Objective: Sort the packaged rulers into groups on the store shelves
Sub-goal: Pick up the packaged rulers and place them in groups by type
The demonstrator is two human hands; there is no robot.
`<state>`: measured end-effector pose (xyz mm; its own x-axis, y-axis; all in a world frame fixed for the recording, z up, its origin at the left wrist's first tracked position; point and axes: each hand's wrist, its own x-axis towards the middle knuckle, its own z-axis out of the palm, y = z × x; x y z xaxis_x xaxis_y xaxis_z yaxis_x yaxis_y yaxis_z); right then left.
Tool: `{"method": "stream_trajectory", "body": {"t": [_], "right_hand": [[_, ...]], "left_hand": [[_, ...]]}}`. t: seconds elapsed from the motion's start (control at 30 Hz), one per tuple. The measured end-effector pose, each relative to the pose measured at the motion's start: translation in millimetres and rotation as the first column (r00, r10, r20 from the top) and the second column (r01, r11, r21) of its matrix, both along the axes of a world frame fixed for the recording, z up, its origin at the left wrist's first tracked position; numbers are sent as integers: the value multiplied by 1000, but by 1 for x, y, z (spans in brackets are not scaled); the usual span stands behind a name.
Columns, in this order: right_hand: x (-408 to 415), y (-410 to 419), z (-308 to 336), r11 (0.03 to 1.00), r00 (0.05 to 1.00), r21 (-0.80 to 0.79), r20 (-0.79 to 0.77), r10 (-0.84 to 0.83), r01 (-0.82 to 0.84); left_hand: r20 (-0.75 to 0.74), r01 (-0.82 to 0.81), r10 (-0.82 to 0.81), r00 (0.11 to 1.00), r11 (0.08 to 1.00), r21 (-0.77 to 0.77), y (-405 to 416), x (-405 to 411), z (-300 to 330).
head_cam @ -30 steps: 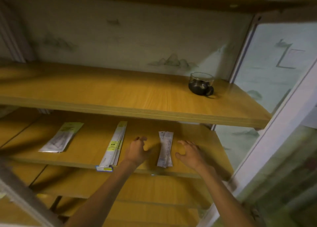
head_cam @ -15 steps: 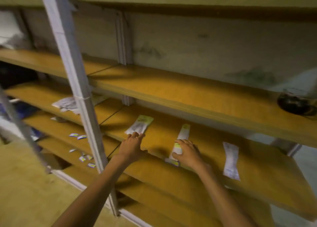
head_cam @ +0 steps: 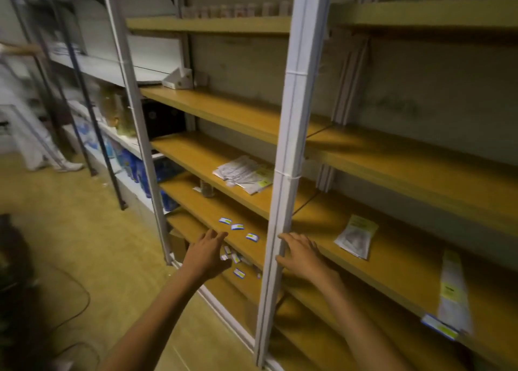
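A loose pile of packaged rulers (head_cam: 244, 171) lies on the wooden shelf (head_cam: 201, 157) left of the white upright post (head_cam: 291, 135). Right of the post, a short ruler pack (head_cam: 355, 236) and a long narrow ruler pack (head_cam: 453, 289) lie on the lower shelf (head_cam: 398, 267). My left hand (head_cam: 206, 254) hovers empty, fingers relaxed, in front of the shelf edge with the price tags. Beside the post, my right hand (head_cam: 301, 254) is spread over the shelf edge and holds nothing.
Small blue-and-white price tags (head_cam: 237, 227) sit along the shelf edges near my left hand. A small jar (head_cam: 207, 188) stands on a lower shelf. Further left are metal racks with blue packages (head_cam: 131, 166). A cable (head_cam: 70, 314) runs on the floor at left.
The view has swung left along the shelving. Both hands have left the ruler packs on the right shelf and moved left to either side of the white post, empty.
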<state>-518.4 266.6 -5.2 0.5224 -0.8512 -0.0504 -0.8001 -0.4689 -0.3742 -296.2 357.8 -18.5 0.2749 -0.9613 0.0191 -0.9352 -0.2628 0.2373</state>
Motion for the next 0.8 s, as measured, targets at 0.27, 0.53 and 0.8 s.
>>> {"method": "stream_trajectory", "body": {"t": [0.27,0.53,0.8], "right_hand": [[141,-50,-17,990,990,-3,-3,138,-138],[228,-152,-33,994,995,59,23,94,-95],[263,-240,-31,997,998,52,38,-59,57]], "left_hand": [[9,-112,112,994,994,14,-31,117,-16],[25,-98,97,995,995,32,-133,208,-17],[34,34,-34,999,999,15,-251,248,-3]]}}
